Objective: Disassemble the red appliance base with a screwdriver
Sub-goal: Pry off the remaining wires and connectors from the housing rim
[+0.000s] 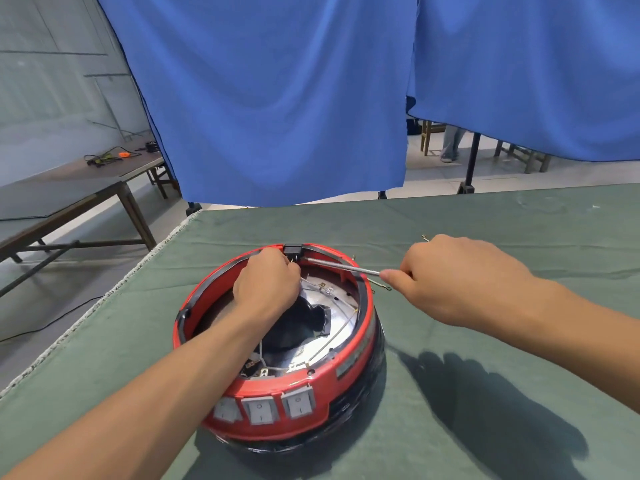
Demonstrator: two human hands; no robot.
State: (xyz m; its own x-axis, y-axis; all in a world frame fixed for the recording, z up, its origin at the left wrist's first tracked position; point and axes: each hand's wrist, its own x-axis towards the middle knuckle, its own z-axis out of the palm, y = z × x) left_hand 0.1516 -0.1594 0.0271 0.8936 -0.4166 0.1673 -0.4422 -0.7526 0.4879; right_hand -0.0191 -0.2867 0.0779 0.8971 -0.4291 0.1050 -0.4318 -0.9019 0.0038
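Observation:
The red appliance base (349, 368) lies upside down on the green cloth, open side up, showing a shiny metal plate, thin wires and a black part inside. Three grey rocker switches (259, 408) face me on its near wall. My left hand (266, 284) reaches inside at the far rim, fingers curled beside a black socket block (293, 250); what it grips is hidden. My right hand (450, 275) grips the screwdriver, whose metal shaft (341, 266) slants left so that its tip meets the black block.
The green-covered table (485, 393) spreads right and towards me; its left edge runs diagonally. Small metal wire clips (381, 285) lie just right of the base. Blue curtains (277, 98) hang behind the table. A dark bench (69, 199) stands at far left.

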